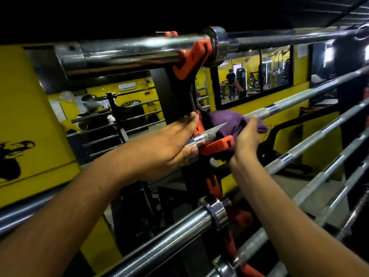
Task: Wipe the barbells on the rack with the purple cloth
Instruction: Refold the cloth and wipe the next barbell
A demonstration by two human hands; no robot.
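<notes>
Purple cloth bunched over the middle barbell, just right of the orange rack hook where the bar rests. Cloth is soft, light and limp; it should fold around the shaft with little effort, best held wrapped over the bar with the palm behind it.

Right hand curls around the cloth, fingers partly hidden behind the fabric, so grip tightness is hard to judge. Left hand sits at the rack upright, fingers nearly straight and close together, thumb pressed at the bar near the hook (probably steadying it).

Barbell: steel, stiff, likely heavy; knurled sections will drag on fabric, smooth chrome bands will slip. No need to lift it; it lies cradled in the hook.

Long axis runs from near-left at the hook up toward far-right. The other barbells above and below lie roughly parallel.
</notes>
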